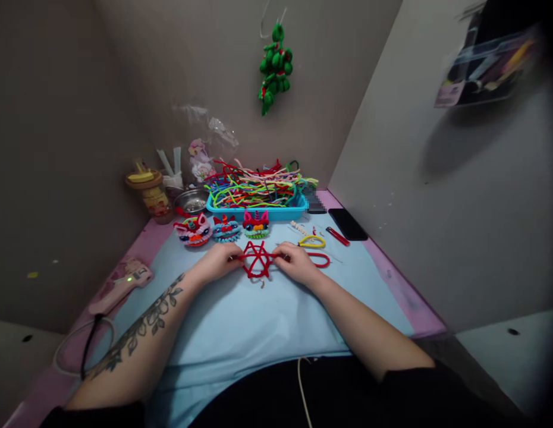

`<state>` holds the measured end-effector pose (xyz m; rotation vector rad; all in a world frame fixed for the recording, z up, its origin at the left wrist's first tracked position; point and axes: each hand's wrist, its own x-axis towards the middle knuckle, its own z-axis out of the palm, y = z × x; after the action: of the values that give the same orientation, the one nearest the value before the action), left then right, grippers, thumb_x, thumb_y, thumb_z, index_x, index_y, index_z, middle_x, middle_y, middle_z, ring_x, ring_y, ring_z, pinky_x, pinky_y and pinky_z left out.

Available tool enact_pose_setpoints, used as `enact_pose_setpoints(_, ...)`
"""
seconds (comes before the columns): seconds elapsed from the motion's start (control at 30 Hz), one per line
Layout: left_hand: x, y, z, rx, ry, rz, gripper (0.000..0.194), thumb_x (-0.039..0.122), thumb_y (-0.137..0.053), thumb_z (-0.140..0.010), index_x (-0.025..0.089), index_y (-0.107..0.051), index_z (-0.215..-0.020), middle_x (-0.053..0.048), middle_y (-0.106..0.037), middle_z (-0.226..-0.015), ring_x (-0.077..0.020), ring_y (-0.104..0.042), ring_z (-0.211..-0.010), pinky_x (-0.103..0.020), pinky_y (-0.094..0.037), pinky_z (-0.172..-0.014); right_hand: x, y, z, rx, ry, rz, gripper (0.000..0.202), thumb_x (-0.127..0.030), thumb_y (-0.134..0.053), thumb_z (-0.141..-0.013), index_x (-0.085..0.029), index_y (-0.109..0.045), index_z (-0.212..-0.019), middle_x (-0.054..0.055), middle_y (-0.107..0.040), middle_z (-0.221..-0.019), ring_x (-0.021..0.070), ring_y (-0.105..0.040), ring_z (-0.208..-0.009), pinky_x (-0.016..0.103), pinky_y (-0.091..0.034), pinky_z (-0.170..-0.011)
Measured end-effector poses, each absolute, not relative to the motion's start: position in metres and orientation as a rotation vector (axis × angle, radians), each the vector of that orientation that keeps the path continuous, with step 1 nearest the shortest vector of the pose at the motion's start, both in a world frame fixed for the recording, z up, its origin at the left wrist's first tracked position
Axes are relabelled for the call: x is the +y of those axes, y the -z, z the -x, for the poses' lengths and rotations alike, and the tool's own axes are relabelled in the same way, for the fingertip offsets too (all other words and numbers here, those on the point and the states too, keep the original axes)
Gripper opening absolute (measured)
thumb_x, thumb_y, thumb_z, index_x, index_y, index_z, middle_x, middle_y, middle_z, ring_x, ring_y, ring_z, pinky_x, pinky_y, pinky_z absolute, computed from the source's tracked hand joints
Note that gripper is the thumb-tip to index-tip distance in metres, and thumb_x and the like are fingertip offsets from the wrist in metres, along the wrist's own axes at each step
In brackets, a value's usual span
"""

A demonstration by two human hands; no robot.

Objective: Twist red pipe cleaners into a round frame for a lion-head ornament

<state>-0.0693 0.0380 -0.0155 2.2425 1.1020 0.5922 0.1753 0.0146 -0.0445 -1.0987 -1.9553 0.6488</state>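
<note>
Between my two hands, a red pipe-cleaner wheel (257,260) with crossing spokes is held just above the blue table cover (276,321). My left hand (222,261) pinches its left edge, fingers closed. On the opposite edge, my right hand (295,261) grips it with thumb and fingers together. Behind it stand three small fuzzy animal heads: a red and pink one (193,230), a blue one (226,228) and a pink and green one (255,224). Close to my right hand lie a yellow loop (313,241) and a red loop (320,260), perhaps scissor handles partly hidden.
A blue basket (258,214) piled with colourful pipe cleaners stands at the back. Left of it are a metal bowl (192,202) and a lidded cup (151,193). A pink glue gun (122,290) lies left. A red cutter (338,236) and black phone (348,224) lie right.
</note>
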Motion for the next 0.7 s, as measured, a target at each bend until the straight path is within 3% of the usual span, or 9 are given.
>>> enact_pose_setpoints(0.13,0.035,0.020,0.067,1.048,-0.675,-2.355,0.020,0.022,-0.051,-0.078,0.021,-0.070,-0.085,-0.008,-0.066,-0.092,-0.0186,-0.058,-0.086,-0.027,-0.042,-0.082,0.011,0.046,-0.180,-1.914,-0.510,0.934,0.021,-0.009,-0.049,-0.074,-0.020,-0.065,-0.082,0.005,-0.061,-0.087,0.0166,-0.057,-0.085,0.031,-0.045,-0.078)
enact_pose_setpoints(0.33,0.038,0.026,0.061,1.064,-0.937,-2.245,0.019,0.028,-0.054,-0.080,0.021,-0.069,-0.089,-0.007,-0.066,-0.098,-0.0188,-0.058,-0.093,-0.029,-0.042,-0.089,0.006,0.039,-0.182,-1.831,-0.413,0.999,0.013,-0.015,-0.051,-0.077,-0.021,-0.063,-0.078,0.005,-0.061,-0.083,0.0174,-0.057,-0.083,0.034,-0.046,-0.078)
enact_pose_setpoints(0.43,0.039,0.029,0.060,1.088,-0.987,-2.243,0.018,0.028,-0.054,-0.080,0.020,-0.069,-0.087,-0.007,-0.067,-0.094,-0.0184,-0.060,-0.091,-0.028,-0.043,-0.087,0.008,0.040,-0.182,-1.797,-0.432,1.015,0.014,-0.017,-0.051,-0.077,-0.020,-0.062,-0.086,0.005,-0.059,-0.086,0.0162,-0.057,-0.081,0.031,-0.047,-0.075)
enact_pose_setpoints(0.57,0.042,0.034,0.062,1.188,-1.099,-2.252,0.016,0.025,-0.055,-0.079,0.019,-0.069,-0.085,-0.008,-0.068,-0.089,-0.0181,-0.061,-0.085,-0.027,-0.046,-0.079,0.011,0.047,-0.182,-1.711,-0.458,1.054,0.028,-0.014,-0.051,-0.076,-0.019,-0.054,-0.104,0.007,-0.054,-0.100,0.0126,-0.056,-0.075,0.027,-0.048,-0.069)
enact_pose_setpoints(0.7,0.046,0.039,0.064,1.236,-1.185,-2.289,0.015,0.023,-0.056,-0.078,0.018,-0.069,-0.084,-0.007,-0.069,-0.083,-0.0174,-0.062,-0.078,-0.027,-0.047,-0.072,0.013,0.051,-0.182,-1.733,-0.443,1.020,0.024,-0.014,-0.052,-0.076,-0.019,-0.055,-0.099,0.005,-0.055,-0.095,0.0136,-0.055,-0.075,0.028,-0.046,-0.067)
